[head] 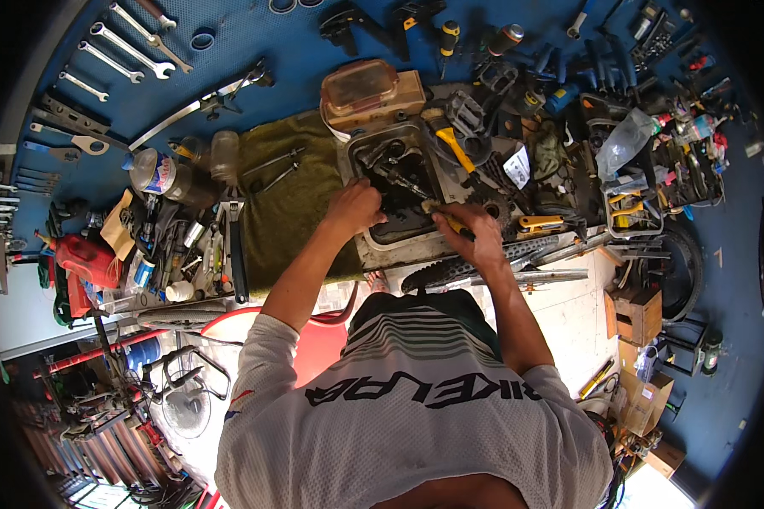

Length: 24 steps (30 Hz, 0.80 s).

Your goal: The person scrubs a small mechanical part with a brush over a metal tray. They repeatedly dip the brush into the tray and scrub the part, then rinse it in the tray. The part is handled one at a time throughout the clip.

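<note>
My right hand [474,234] is closed around a brush [453,224] with a dark and yellow handle; its pale bristles stick out towards the tray. The metal tray [370,240] has a dark, wet-looking bottom and holds several blackened metal parts [391,156]. My left hand [355,207] is at the tray's left edge with its fingers curled; whether it grips a small part there is hidden. Left of the tray lies a green towel [293,235], with two thin metal axle-like rods [283,177] on it. A second brush with a yellow handle [455,148] rests beyond the tray's right side.
A wooden box [410,95] with a lidded container stands behind the tray. An adjustable wrench [235,254], bottles and tools crowd the left. Bicycle pedals [468,113], a sprocket [496,210] and a tyre [445,270] lie at the right. Wrenches [130,51] hang on the blue wall.
</note>
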Tool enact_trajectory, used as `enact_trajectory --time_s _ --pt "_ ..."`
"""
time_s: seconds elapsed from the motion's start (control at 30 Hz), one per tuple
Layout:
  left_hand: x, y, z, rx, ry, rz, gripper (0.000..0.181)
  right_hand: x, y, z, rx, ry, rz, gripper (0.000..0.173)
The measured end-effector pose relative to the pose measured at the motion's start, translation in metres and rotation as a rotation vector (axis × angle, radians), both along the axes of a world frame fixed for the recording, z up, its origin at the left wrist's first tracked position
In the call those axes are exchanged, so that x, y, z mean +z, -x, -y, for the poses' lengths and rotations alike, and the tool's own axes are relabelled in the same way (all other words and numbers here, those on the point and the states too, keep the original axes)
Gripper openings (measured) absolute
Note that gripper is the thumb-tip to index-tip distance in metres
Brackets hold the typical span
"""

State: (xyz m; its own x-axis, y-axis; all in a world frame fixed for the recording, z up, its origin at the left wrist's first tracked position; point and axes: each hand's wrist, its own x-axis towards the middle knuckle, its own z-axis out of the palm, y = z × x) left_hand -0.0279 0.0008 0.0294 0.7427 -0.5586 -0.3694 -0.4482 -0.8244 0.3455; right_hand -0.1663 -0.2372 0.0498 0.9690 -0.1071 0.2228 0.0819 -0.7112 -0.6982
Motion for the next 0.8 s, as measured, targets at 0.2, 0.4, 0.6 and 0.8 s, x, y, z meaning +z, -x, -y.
enact_trajectory --time_s 0.2,0.4,0.6,0.8 --pt "-0.02 -0.028 0.026 0.022 0.314 0.258 0.039 0.0 -0.005 0.001 0.096 0.065 -0.041 0.022" --pt "-0.029 -0.022 0.039 -0.058 0.128 0.29 0.051 0.004 -0.003 0.008 0.048 0.078 -0.06 0.021" --pt "-0.016 -0.026 0.049 -0.078 0.209 0.239 0.026 -0.004 -0.001 0.013 0.09 0.039 -0.059 0.025" --pt "-0.02 -0.039 0.04 0.248 0.584 0.026 0.009 0.006 -0.009 0.007 0.237 0.057 -0.006 0.025"
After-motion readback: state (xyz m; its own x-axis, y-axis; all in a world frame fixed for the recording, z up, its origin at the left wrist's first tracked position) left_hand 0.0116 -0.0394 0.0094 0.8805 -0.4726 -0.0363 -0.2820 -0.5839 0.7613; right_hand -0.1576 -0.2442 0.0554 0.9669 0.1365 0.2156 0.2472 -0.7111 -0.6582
